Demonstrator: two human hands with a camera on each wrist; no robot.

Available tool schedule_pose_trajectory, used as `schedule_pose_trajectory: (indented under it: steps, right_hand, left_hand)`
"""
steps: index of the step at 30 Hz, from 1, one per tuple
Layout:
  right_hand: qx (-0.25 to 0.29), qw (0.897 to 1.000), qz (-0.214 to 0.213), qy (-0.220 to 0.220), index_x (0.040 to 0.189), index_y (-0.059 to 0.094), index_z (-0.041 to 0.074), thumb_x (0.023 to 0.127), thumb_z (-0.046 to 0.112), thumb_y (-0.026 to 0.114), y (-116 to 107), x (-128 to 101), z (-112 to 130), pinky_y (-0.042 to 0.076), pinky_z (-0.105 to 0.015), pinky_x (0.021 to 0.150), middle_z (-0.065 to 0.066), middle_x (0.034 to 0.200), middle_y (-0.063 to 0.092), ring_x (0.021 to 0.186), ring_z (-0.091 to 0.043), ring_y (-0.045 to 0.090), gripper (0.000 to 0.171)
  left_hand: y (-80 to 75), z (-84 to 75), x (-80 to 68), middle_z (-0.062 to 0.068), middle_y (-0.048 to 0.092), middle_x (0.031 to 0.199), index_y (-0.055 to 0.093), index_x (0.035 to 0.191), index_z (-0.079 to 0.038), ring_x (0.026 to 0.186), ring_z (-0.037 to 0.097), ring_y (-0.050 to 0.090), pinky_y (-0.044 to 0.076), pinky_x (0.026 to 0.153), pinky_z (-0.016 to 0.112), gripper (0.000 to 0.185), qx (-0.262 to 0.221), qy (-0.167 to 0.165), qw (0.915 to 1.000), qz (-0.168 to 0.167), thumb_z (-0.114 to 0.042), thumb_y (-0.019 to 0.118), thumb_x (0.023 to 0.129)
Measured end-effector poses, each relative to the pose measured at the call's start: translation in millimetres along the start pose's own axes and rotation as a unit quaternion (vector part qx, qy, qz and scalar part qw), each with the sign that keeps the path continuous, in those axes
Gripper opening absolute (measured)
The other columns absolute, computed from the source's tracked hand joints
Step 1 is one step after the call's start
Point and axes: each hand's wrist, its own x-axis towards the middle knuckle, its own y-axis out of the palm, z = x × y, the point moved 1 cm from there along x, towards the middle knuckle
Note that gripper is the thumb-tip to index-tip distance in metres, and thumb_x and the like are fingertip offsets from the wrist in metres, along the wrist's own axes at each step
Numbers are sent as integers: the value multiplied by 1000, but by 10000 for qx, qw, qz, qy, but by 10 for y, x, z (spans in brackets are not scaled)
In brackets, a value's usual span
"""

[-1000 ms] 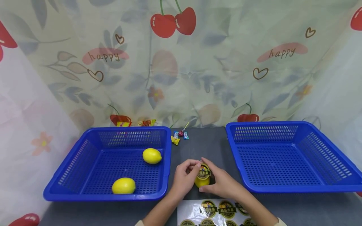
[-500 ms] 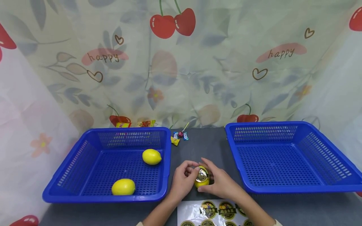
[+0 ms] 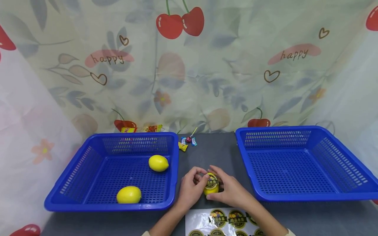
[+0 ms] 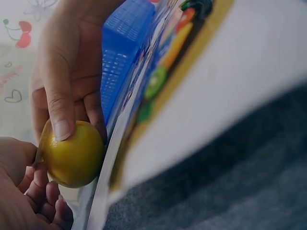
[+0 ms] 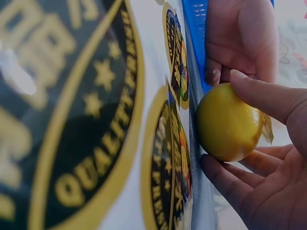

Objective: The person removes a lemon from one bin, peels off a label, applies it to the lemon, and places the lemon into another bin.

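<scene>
Between the hands, on the dark tabletop, stands a yellow lemon (image 3: 211,191) with a round black-and-gold fruit sticker (image 3: 211,182) on its upper side. My right hand (image 3: 233,191) grips the lemon, thumb on the near side and fingers round the far side. My left hand (image 3: 190,188) pinches the sticker's left edge with thumb and curled fingers. In the right wrist view, part of the sticker (image 5: 267,129) stands out from the lemon (image 5: 229,122). The left wrist view shows the left thumb against the sticker's edge (image 4: 43,139). Below the hands lies a sheet of stickers (image 3: 200,216).
A blue basket (image 3: 174,170) at the left holds two lemons (image 3: 158,163). Another blue basket (image 3: 251,177) stands at the right. Small wrapped candies (image 3: 183,147) and a lollipop (image 3: 189,140) lie at the back. A printed curtain (image 3: 198,98) hangs behind.
The sticker has tipped and moved slightly down onto the lemon, showing more yellow above it. Both hands stay in nearly the same place, the right thumb shifting slightly left.
</scene>
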Motion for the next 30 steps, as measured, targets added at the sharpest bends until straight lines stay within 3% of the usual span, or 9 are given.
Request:
schedule_pose_trajectory:
  steps: [7, 13, 16, 21, 30]
  right_hand:
    - [-22, 10000, 0, 43, 153, 33, 1, 79, 23, 87, -2, 13, -5, 56, -37, 87, -20, 148, 47, 121, -35, 58, 94]
    - [45, 9999, 64, 102, 154, 33, 2, 80, 22, 87, -13, 35, -3, 55, -37, 88, -19, 148, 47, 123, -35, 56, 94]
    - [7, 9999, 99, 115, 154, 33, 2, 80, 23, 87, -19, 31, -3, 55, -38, 88, -19, 149, 47, 125, -36, 55, 94]
    - [20, 9999, 142, 16, 153, 33, -1, 81, 24, 86, -26, 16, 7, 55, -39, 88, -23, 149, 45, 123, -39, 55, 93]
    - [-19, 9999, 146, 35, 152, 34, 0, 81, 25, 86, -40, 3, 15, 55, -41, 87, -22, 148, 46, 123, -39, 55, 92]
  left_hand:
    - [-18, 26, 4, -7, 50, 63, 68, 101, -11, 53, 4, 46, 38, 50, 21, 12, 362, -37, 9993, 60, -22, 69, 96]
    - [-59, 14, 11, -4, 54, 68, 66, 109, -6, 59, 7, 50, 43, 57, 23, 23, -94, -461, 9982, 383, -25, 56, 104]
    - [-69, -2, 12, -2, 54, 68, 65, 111, -3, 59, 7, 49, 41, 56, 22, 21, -374, -520, 9967, 506, -22, 61, 101]
    - [-66, 4, 13, -1, 54, 69, 64, 111, -2, 58, 6, 49, 41, 55, 20, 23, -395, -532, 9957, 649, -17, 70, 94]
    - [-68, 16, 16, -2, 53, 68, 64, 110, -1, 57, 6, 48, 40, 54, 20, 24, -356, -586, 9951, 712, -19, 68, 95]
